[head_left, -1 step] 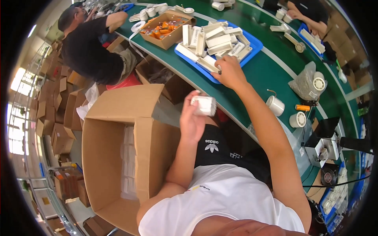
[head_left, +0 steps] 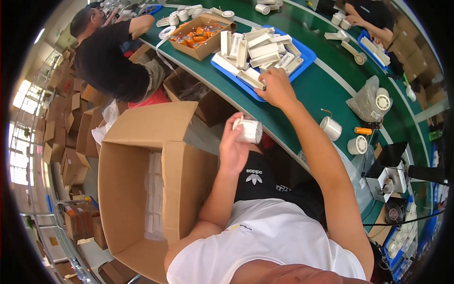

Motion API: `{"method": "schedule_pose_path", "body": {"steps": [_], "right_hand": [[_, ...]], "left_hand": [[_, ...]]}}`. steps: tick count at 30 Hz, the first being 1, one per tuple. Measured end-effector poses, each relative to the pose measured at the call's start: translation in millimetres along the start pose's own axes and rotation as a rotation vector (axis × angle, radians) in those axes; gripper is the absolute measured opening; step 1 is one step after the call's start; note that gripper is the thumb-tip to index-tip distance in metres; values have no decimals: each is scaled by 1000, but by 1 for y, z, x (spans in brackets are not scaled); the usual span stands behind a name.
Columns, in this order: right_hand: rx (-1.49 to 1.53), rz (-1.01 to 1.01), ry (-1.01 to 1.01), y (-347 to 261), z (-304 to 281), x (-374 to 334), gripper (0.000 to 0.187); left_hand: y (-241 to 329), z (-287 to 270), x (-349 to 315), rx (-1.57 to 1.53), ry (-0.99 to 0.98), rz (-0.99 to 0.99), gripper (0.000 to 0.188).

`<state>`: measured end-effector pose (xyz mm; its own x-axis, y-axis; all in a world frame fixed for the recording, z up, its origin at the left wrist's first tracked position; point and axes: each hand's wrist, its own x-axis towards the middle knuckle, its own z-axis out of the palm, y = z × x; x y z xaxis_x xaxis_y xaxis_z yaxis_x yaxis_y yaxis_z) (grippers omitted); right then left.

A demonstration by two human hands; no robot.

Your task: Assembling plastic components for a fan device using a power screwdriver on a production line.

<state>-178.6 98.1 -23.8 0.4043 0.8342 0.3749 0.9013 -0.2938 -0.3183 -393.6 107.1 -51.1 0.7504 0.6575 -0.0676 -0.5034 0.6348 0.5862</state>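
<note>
My left hand is raised over my lap, its fingers closed round a short white plastic housing with a ribbed end. My right hand reaches to the near edge of a blue tray. Its fingers are pinched together beside a long white plastic case. Something small and dark shows at the fingertips, too hidden to name. Several similar white cases lie heaped in the tray.
An open cardboard box with clear plastic trays inside stands at my left. On the green table are a carton of orange cells, white round fan housings, a plastic bag and a small machine. Two people work nearby.
My left hand has shifted slightly right and down with the white plastic housing, which has turned a little. My right hand stays at the tray's edge.
</note>
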Motion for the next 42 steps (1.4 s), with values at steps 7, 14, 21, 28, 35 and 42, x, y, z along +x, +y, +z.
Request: {"method": "schedule_pose_path", "body": {"steps": [7, 14, 21, 28, 35, 42], "right_hand": [[269, 133, 147, -13, -33, -6, 28], [1581, 306, 262, 1, -106, -182, 84], [1249, 57, 699, 28, -127, -292, 40], [1234, 449, 1018, 28, -147, -334, 35], [1196, 545, 1078, 32, -148, -334, 24], [1348, 539, 1012, 33, -143, -333, 24]], "left_hand": [[-15, 2, -5, 186, -29, 15, 37], [-32, 40, -8, 414, -223, -60, 37], [-95, 83, -22, 648, -745, -363, 34], [-143, 119, -36, 727, -745, -462, 31], [-150, 121, -36, 914, -886, -277, 32], [-149, 125, -40, 955, -910, -299, 31]]}}
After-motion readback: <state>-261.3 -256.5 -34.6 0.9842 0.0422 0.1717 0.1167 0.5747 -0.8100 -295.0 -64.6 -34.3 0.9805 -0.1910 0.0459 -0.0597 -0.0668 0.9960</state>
